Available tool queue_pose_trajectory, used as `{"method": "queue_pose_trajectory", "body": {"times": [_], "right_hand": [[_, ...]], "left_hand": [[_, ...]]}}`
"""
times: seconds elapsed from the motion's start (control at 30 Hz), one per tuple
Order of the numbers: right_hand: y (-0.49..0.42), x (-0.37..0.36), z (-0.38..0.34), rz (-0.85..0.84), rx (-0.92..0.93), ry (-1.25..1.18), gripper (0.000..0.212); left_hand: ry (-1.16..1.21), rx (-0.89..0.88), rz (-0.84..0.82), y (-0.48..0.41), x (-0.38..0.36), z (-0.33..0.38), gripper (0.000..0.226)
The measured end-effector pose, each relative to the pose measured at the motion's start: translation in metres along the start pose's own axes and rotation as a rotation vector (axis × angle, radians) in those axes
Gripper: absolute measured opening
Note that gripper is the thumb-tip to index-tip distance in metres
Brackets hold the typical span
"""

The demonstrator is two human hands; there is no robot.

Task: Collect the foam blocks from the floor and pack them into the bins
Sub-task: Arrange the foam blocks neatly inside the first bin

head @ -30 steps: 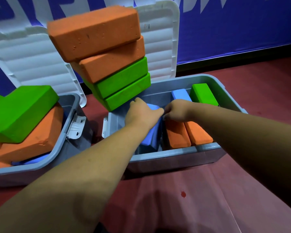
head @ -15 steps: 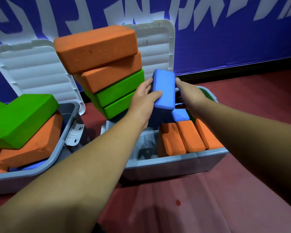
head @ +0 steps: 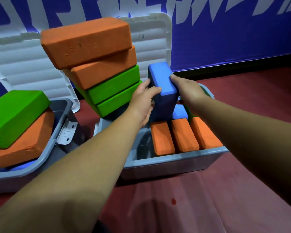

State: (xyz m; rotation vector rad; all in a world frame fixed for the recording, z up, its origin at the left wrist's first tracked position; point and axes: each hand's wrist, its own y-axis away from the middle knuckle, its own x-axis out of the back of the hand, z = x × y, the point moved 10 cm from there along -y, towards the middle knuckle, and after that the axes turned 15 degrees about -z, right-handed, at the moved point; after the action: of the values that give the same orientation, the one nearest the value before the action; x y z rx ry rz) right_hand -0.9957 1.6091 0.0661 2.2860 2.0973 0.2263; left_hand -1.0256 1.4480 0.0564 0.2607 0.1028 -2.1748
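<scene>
I hold a blue foam block (head: 161, 79) upright above the right grey bin (head: 175, 163). My left hand (head: 144, 100) grips its left side, thumb across the front. My right hand (head: 186, 89) grips its right side. Inside the bin, three orange blocks (head: 183, 135) stand side by side at the front right, with another blue block (head: 179, 112) behind them. A leaning stack of two orange blocks (head: 91, 47) over two green blocks (head: 112, 95) rises at the bin's left end.
The left grey bin (head: 40, 165) holds a green block (head: 15, 113) atop an orange block (head: 23, 145). Both white lids (head: 154, 41) stand open against the blue wall. Red floor mat (head: 191, 199) lies in front and to the right.
Both hands were down inside the right bin a second ago. They have lifted the blue block out and up, and now hold it upright a little further right.
</scene>
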Motion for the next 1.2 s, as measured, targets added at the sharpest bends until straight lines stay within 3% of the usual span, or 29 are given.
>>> {"method": "queue_pose_trajectory", "body": {"times": [0.1, 0.27, 0.37, 0.47, 0.6, 0.73, 0.83, 0.97, 1.2], "right_hand": [[-0.009, -0.009, 0.016, -0.041, -0.037, 0.075, 0.042], [-0.027, -0.012, 0.042, 0.010, -0.104, 0.311, 0.058], [-0.035, -0.009, 0.057, 0.005, -0.152, 0.405, 0.056], [-0.043, -0.003, 0.065, 0.016, -0.180, 0.478, 0.040], [-0.051, 0.000, 0.073, 0.033, -0.153, 0.549, 0.045], [-0.057, -0.005, 0.081, 0.008, -0.140, 0.800, 0.065], [-0.061, -0.015, 0.096, -0.048, -0.158, 1.045, 0.055], [-0.066, -0.021, 0.099, -0.057, -0.124, 1.047, 0.047], [-0.071, -0.013, 0.097, -0.100, -0.084, 0.986, 0.047]], "left_hand": [[-0.079, 0.131, -0.039, -0.002, -0.001, -0.025, 0.047], [-0.294, 0.358, 0.034, -0.001, 0.015, -0.054, 0.039], [-0.300, 0.474, 0.030, -0.003, 0.023, -0.082, 0.054], [-0.247, 0.571, 0.006, -0.005, 0.027, -0.112, 0.091], [-0.228, 0.595, -0.019, -0.014, 0.033, -0.125, 0.097], [-0.327, 0.623, -0.013, -0.012, 0.045, -0.133, 0.064], [-0.372, 0.749, 0.006, -0.005, 0.057, -0.155, 0.074], [-0.331, 0.742, -0.018, -0.013, 0.053, -0.167, 0.076], [-0.491, 0.661, 0.001, -0.028, 0.052, -0.164, 0.077]]}}
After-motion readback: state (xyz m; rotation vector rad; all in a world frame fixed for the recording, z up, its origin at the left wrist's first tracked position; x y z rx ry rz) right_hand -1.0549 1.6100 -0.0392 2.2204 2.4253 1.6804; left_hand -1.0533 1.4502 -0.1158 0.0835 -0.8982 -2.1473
